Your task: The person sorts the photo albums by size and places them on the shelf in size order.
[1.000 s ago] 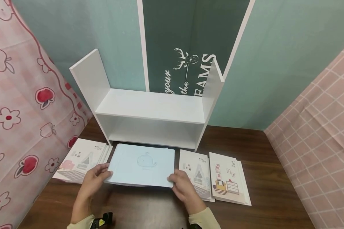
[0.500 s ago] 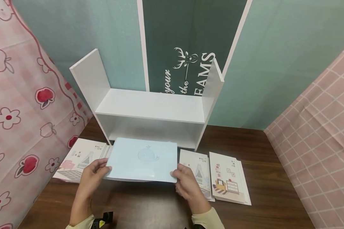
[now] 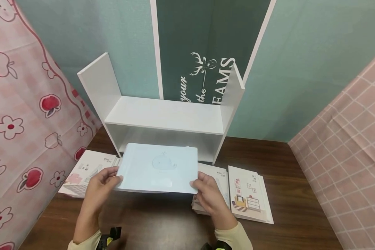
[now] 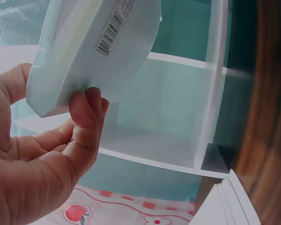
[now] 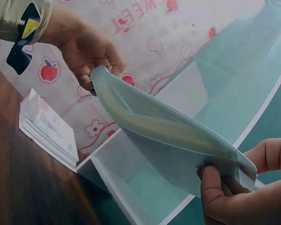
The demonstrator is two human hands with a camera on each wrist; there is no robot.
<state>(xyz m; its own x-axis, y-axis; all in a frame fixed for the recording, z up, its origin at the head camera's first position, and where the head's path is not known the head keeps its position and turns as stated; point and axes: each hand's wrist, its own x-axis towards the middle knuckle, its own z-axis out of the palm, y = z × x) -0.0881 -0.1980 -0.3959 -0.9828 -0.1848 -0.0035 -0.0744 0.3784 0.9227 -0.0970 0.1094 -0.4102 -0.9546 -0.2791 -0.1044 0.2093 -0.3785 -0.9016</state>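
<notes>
A pale blue booklet (image 3: 158,168) bore a faint whale outline. The shelf (image 3: 165,116) was plain white, the desk (image 3: 287,194) dark brown wood. The left curtain (image 3: 22,104) was pink with red apples and flowers; the right cloth (image 3: 353,139) was pink with a white grid. The wall (image 3: 300,52) was teal with a dark green panel lettered in white.

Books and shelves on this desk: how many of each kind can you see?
Light blue whale book, held by left hand and right hand: 1
Illustrated white book stacks: 3
White shelf: 1
Total: 5
</notes>
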